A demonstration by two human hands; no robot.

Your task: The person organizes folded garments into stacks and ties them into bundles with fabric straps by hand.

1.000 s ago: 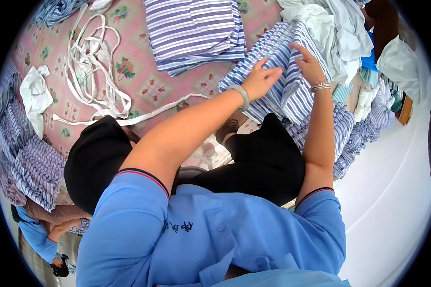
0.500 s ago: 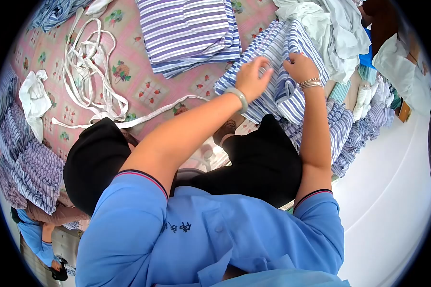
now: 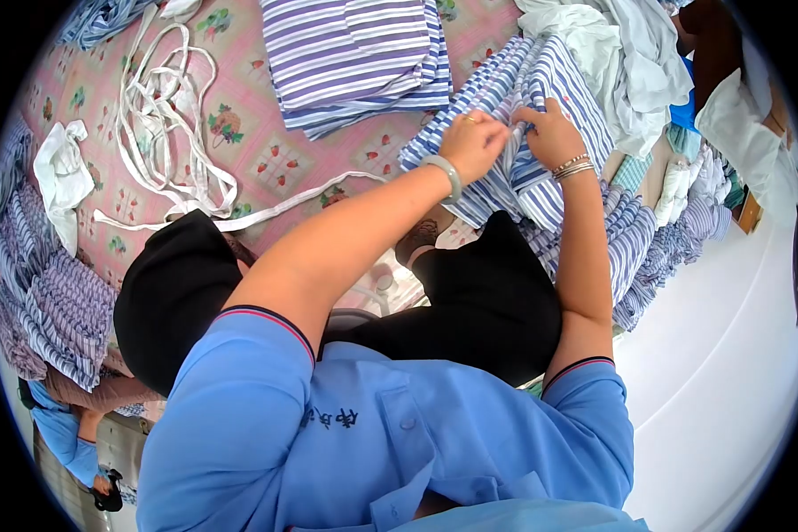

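Observation:
My left hand (image 3: 474,146), with a pale bangle at the wrist, is over the left part of a pile of blue-and-white striped cloth (image 3: 563,89). Its fingers are pressed together, and what is between them is too small to make out. Just to the right, my right hand (image 3: 551,137), with thin bracelets, has its fingers curled on a fold of the same cloth. The fingertips of both hands are close to each other. A stack of folded purple-and-white striped cloth (image 3: 350,49) lies left of the pile.
Tangled white tape (image 3: 182,133) and a crumpled white cloth (image 3: 62,177) lie on the pink patterned table cover (image 3: 279,164). Pale cloths (image 3: 638,66) are heaped at the upper right. Striped garments (image 3: 66,310) hang at the left edge. Another person's blue sleeve (image 3: 62,434) shows at the lower left.
Both hands were apart with fingers spread a second ago; now their fingers are closed and near each other. The right hand took hold of a fold of the striped cloth.

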